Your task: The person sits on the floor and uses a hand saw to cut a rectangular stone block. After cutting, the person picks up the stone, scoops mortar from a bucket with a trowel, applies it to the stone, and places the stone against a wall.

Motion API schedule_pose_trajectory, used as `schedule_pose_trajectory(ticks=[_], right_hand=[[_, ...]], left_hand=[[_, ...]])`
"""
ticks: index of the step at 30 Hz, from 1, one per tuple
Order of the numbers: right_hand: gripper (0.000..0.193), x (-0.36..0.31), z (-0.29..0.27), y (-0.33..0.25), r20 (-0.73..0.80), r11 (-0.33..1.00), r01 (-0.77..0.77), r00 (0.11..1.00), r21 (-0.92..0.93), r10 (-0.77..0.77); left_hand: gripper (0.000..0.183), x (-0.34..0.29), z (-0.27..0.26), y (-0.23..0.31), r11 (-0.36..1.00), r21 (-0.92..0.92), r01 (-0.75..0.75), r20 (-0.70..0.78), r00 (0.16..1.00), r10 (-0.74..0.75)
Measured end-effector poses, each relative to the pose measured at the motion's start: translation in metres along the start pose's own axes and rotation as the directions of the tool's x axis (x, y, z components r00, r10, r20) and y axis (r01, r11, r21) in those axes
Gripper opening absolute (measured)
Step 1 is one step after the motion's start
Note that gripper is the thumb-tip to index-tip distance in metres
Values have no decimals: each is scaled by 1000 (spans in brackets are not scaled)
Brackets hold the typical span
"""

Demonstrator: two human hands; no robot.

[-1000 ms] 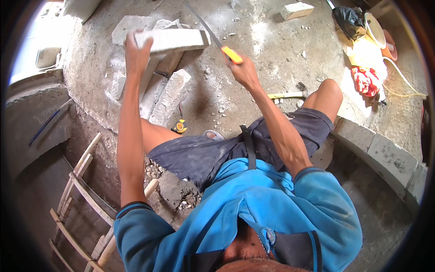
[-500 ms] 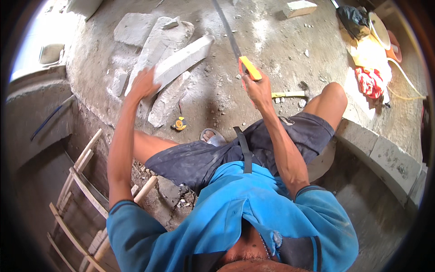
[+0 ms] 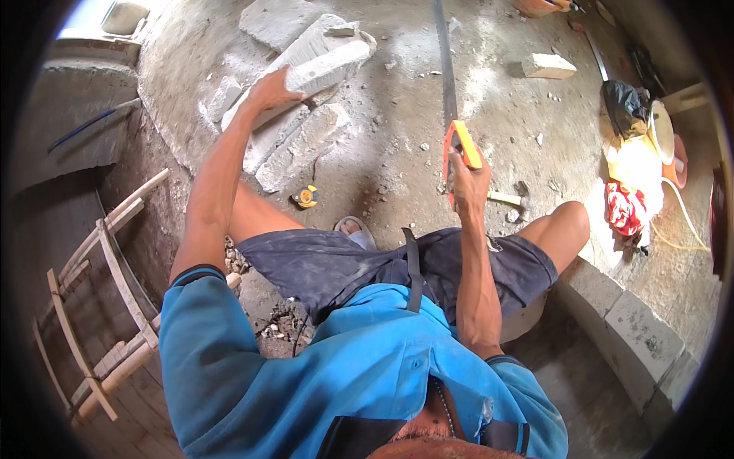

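Your left forearm point(image 3: 218, 176) extends forward and slightly inward, elbow a little bent. The left wrist point(image 3: 251, 109) angles inward, so that the left hand point(image 3: 272, 90) points to the right, back of the hand upward; its fingertips are too indistinct to assess. Your right forearm point(image 3: 479, 275) runs nearly straight forward, elbow bent and close to the torso. The right wrist point(image 3: 470, 216) is roughly in line with it, and the right hand point(image 3: 469, 180) is curled in a grip, set less far forward than the left.
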State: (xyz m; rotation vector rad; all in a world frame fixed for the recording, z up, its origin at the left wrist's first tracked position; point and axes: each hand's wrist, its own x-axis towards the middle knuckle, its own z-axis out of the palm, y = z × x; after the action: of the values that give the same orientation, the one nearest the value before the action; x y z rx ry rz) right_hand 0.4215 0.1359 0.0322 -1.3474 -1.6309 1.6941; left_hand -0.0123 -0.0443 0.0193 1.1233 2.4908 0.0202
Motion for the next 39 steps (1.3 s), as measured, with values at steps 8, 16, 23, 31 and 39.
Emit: schedule_pose_trajectory(ticks=[8,16,23,31,39], right_hand=[[41,-7,12,-2,118,983,116,988,-145,-99],[48,-29,45,-24,287,945,294,926,-144,-245],[52,-28,85,-49,372,950,209,921,-234,-111],[47,-11,98,-46,372,866,386,891,-318,-261],[65,-38,64,-61,471,877,276,880,-394,-66]], left_hand=[[112,-36,-16,-113,930,-322,180,-14,981,-195],[108,-7,-9,-70,875,-469,122,113,991,-78],[89,26,29,-83,975,-203,-93,-140,988,65],[64,95,55,-24,933,-339,124,-220,953,-207],[62,112,69,45,818,-237,523,-426,701,-572]])
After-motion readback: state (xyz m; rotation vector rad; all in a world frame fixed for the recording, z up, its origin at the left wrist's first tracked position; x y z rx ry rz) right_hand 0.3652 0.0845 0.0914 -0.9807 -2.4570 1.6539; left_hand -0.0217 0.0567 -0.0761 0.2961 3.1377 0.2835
